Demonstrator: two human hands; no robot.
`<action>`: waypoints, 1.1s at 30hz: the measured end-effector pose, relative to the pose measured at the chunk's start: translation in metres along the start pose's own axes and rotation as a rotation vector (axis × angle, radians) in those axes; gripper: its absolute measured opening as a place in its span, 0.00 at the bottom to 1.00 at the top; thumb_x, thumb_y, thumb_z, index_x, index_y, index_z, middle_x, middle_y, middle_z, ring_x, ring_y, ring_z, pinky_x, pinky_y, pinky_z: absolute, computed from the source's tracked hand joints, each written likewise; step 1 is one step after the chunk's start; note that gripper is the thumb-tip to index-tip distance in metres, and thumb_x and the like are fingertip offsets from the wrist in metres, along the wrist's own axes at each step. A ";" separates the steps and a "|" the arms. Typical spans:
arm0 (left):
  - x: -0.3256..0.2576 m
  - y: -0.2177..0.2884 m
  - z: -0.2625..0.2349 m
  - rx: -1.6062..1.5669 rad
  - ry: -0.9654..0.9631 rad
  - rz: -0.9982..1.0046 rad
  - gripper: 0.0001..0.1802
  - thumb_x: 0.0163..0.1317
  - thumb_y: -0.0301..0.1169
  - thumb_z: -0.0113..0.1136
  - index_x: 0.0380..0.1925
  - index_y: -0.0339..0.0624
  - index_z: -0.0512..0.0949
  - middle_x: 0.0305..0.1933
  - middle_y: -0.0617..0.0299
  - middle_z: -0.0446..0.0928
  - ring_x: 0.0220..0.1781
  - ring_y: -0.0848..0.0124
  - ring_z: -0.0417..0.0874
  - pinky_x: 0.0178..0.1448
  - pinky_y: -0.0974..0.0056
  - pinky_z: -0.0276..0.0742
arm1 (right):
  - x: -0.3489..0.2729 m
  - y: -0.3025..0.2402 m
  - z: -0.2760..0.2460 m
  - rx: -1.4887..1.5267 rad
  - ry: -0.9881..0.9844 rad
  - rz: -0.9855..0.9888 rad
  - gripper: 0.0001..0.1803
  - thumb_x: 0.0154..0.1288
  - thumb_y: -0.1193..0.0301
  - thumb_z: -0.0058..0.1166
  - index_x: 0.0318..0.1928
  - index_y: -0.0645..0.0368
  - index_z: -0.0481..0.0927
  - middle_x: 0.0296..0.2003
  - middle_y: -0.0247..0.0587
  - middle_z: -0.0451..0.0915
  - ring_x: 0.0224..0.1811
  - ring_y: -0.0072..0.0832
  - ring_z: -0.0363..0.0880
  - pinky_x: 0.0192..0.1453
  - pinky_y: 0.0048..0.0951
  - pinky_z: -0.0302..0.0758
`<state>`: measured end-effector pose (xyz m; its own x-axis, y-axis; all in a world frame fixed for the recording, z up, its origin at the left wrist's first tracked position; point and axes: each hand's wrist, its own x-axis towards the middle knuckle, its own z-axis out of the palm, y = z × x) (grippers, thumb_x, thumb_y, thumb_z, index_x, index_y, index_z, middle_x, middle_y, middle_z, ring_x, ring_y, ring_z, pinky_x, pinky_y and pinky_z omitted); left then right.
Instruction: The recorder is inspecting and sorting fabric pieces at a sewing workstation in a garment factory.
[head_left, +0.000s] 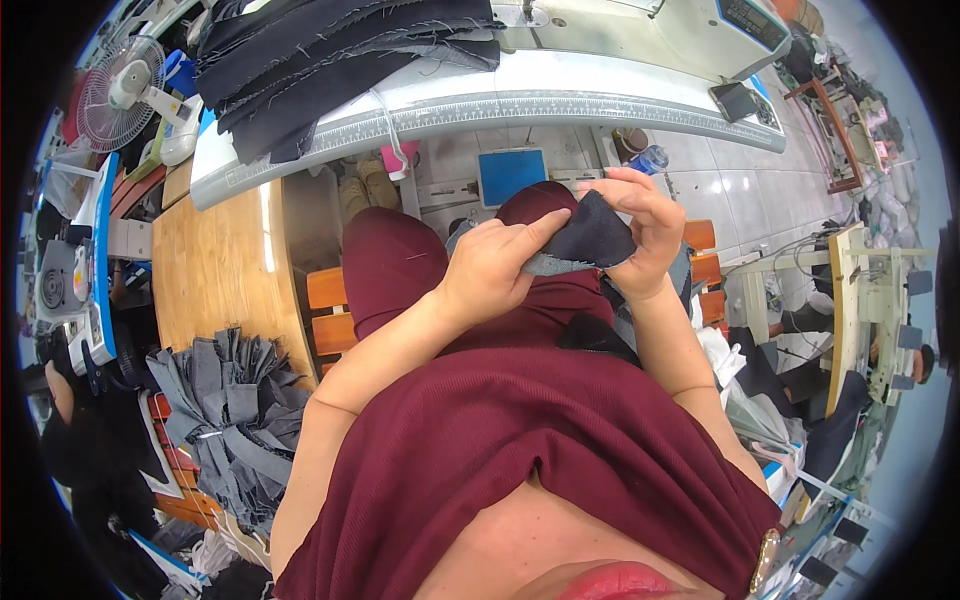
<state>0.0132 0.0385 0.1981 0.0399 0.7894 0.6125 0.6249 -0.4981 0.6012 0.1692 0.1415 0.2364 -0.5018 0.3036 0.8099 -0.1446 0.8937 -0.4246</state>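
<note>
Both hands [570, 250] on dark fabric piece [592, 238]

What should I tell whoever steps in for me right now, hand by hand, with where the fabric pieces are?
Left hand: gripping the near edge of a small dark denim piece, index finger laid across it.
Right hand: pinching the same piece from the far side, held above the lap.
Pieces: stack of dark cut panels on the sewing machine table; pile of grey cut pieces on the wooden bench to the left.
Done: one piece is picked up and in both hands.
Left: it is not yet at the machine; both piles remain.
</note>
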 end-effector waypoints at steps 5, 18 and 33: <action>0.000 -0.001 -0.001 -0.004 0.014 0.013 0.36 0.35 0.17 0.53 0.53 0.43 0.72 0.23 0.61 0.73 0.23 0.61 0.72 0.30 0.62 0.67 | 0.003 -0.002 0.005 -0.032 0.093 -0.013 0.19 0.48 0.75 0.64 0.40 0.62 0.72 0.34 0.41 0.82 0.39 0.31 0.80 0.55 0.37 0.70; 0.019 -0.029 -0.029 -0.506 0.072 -0.463 0.08 0.54 0.24 0.49 0.34 0.36 0.73 0.28 0.63 0.72 0.33 0.78 0.71 0.40 0.73 0.67 | -0.011 -0.003 0.029 0.865 0.066 0.976 0.10 0.57 0.82 0.52 0.40 0.58 0.74 0.39 0.31 0.76 0.43 0.19 0.72 0.51 0.23 0.67; 0.028 -0.044 -0.063 -0.321 -0.052 -0.242 0.06 0.51 0.22 0.54 0.31 0.35 0.75 0.23 0.58 0.74 0.26 0.75 0.73 0.31 0.70 0.69 | 0.012 -0.006 0.033 0.873 -0.574 1.082 0.17 0.59 0.74 0.53 0.49 0.65 0.71 0.40 0.35 0.75 0.42 0.19 0.72 0.49 0.24 0.68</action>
<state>-0.0623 0.0597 0.2217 -0.0340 0.9108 0.4114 0.3461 -0.3754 0.8598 0.1362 0.1289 0.2354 -0.9222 0.3181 -0.2200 0.1592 -0.2062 -0.9655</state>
